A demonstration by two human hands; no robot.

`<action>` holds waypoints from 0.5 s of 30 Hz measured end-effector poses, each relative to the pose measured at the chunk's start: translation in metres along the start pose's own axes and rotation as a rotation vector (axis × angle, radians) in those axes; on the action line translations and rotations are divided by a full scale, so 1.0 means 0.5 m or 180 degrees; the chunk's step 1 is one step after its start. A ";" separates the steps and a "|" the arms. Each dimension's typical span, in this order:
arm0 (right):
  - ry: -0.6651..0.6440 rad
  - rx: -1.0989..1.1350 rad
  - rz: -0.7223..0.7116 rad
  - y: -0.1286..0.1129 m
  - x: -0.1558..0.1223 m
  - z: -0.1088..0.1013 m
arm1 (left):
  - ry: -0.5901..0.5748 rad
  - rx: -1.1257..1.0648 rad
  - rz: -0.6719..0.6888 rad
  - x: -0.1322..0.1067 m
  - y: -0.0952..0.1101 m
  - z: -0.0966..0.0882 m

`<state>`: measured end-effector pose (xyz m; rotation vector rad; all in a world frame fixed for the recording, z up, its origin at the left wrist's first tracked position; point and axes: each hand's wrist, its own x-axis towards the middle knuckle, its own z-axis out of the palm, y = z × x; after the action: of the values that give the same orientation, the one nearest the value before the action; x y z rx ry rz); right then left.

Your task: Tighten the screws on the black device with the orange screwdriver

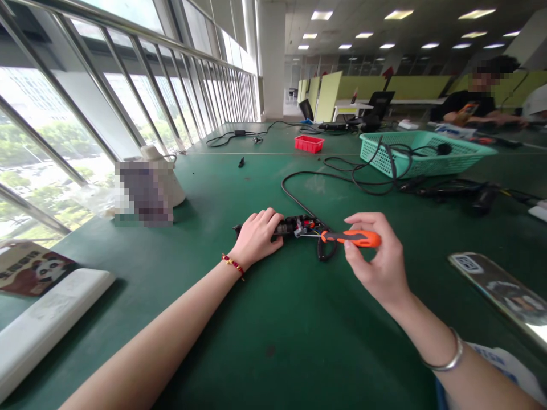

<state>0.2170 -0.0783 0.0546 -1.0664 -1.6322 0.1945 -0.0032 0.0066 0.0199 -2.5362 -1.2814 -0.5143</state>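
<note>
My left hand lies curled over a small black device with exposed red and blue wiring, pressing it onto the green table. My right hand pinches an orange-handled screwdriver, held level with its tip pointing left into the open part of the device. A black cable runs from the device back toward the right across the table.
A teal plastic basket with cables sits at the back right, and a small red tray behind the middle. A phone lies at right, a white block at left. Another person sits far right.
</note>
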 end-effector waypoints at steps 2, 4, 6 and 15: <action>-0.0108 -0.0256 -0.0267 -0.006 -0.001 -0.002 | -0.0019 -0.0023 -0.0007 -0.001 -0.001 0.001; -0.0189 -0.0559 -0.0459 -0.013 -0.003 -0.002 | -0.0024 -0.0042 -0.0014 -0.001 -0.002 0.001; -0.0203 -0.0753 -0.0572 -0.016 -0.005 -0.002 | -0.0021 -0.0046 -0.0022 -0.002 -0.002 0.001; 0.0147 -0.0573 -0.0808 0.004 -0.020 0.014 | -0.0038 0.0075 -0.0027 0.002 -0.001 0.001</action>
<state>0.2118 -0.0816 0.0437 -0.9782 -1.7495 -0.1464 -0.0031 0.0079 0.0200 -2.5196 -1.2950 -0.4837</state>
